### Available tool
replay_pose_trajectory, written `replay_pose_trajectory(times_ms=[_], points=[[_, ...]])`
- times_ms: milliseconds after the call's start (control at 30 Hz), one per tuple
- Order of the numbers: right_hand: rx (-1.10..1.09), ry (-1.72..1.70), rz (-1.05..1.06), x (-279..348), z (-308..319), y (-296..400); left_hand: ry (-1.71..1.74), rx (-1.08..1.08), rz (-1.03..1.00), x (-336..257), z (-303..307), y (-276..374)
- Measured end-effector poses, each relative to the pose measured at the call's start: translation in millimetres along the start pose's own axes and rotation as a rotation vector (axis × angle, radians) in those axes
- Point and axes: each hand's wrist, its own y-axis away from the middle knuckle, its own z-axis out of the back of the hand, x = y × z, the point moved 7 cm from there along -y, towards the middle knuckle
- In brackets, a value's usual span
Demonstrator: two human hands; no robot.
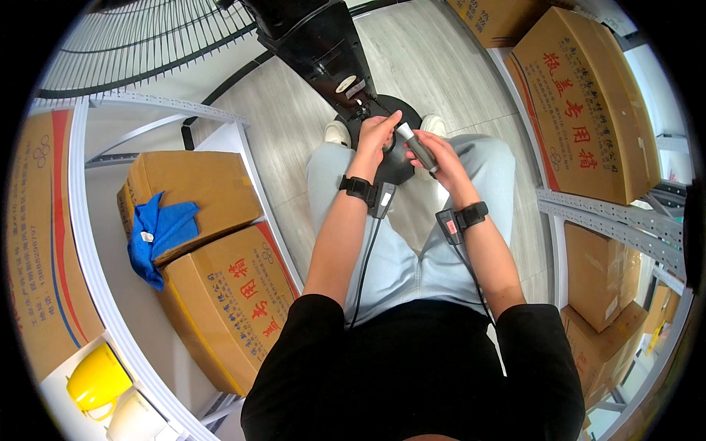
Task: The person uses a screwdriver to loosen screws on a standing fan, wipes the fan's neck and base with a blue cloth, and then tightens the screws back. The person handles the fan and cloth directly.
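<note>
My right hand (441, 157) is closed around a grey cylindrical handle with a silver, flared end (420, 149), perhaps a small flashlight; its silver end points up and left. Just left of that end is my left hand (379, 132), thumb extended, beside the lower column of a black standing fan (331, 71). Whether its curled fingers grip a part of the fan or a cord cannot be told. Below both hands lies the fan's round black base (397, 171) on the floor, between my shoes. Each wrist wears a black strap with a small cabled box.
The fan's wire guard (149, 44) spreads across the upper left. Metal shelves flank me, with cardboard boxes at left (193, 187) and right (584, 110). A blue cloth (160, 231) drapes over a left box. A yellow mug (98, 377) and a white mug (135, 419) are at lower left.
</note>
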Motion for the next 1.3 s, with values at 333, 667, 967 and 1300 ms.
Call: replay_pose_trajectory(times_ms=[333,667,967,1300], points=[[-0.008,0.039,-0.021,-1.5,-0.7,0.0,0.251,0.069,0.088,1.7,-4.1,0.2],[-0.055,0.193,-0.039,-7.3,8.6,-4.4,0.218,0.087,0.016,-0.5,-3.0,-1.1],[-0.112,0.327,0.021,-1.3,23.9,7.9,0.383,0.009,-0.02,1.9,6.9,-7.6],[-0.115,0.347,0.014,1.1,31.5,21.0,0.581,0.024,-0.015,4.2,2.9,-14.0]])
